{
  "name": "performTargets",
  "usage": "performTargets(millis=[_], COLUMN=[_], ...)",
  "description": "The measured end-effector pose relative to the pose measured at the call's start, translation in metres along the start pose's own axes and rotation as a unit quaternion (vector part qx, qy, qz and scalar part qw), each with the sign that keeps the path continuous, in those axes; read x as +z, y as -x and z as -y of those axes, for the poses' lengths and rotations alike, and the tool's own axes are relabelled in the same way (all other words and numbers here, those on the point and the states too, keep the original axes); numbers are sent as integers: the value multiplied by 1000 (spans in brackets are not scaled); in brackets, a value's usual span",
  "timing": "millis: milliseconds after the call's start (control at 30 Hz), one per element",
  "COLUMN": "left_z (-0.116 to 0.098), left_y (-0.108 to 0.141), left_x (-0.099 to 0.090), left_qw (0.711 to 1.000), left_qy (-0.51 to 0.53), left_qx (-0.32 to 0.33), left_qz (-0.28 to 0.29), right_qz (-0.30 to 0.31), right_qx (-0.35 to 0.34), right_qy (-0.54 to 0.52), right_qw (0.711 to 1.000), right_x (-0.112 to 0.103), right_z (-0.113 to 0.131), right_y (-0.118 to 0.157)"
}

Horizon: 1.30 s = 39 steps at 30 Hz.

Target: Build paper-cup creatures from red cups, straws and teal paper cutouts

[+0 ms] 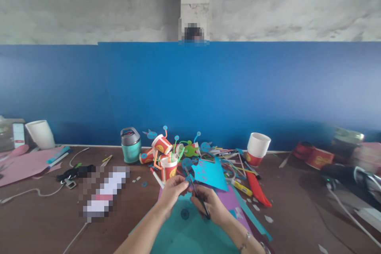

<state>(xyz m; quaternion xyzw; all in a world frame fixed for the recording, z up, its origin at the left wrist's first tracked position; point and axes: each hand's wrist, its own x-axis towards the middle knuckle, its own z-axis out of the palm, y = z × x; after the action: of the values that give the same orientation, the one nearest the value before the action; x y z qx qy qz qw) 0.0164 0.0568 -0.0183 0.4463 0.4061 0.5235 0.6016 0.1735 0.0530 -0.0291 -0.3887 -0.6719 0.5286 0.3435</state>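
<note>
My left hand is closed in a pinch on a small piece of blue paper. Wrapped round dark-handled scissors, my right hand keeps their blades up against that piece. How far the blades are apart is too small to tell. Below both hands lies a teal paper sheet with a small dark blue paper disc on it. Just beyond my fingers is a bright blue sheet with drawn outlines. A red and white paper cup with straws stands behind my left hand.
More decorated cups pile up behind. A teal flask stands to their left, near a blurred-out phone on a cable. Rightward are stacked white cups, a yellow glue stick and paper scraps. A blue partition closes off the back.
</note>
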Motion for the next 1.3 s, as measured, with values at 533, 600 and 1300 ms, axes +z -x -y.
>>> performTargets(millis=[533, 600, 1300], left_z=[1, 1, 0], left_y=[0, 0, 1], left_x=[-1, -1, -3], left_qw=[1000, 1000, 1000], left_qy=[-14, -14, -13], left_qx=[-5, -5, -16], left_qz=[3, 3, -1], right_qz=[8, 8, 8], right_qx=[2, 6, 19], right_qy=[-4, 1, -3], right_qw=[1000, 1000, 1000], right_x=[0, -1, -2], right_z=[2, 1, 7], right_y=[2, 2, 3])
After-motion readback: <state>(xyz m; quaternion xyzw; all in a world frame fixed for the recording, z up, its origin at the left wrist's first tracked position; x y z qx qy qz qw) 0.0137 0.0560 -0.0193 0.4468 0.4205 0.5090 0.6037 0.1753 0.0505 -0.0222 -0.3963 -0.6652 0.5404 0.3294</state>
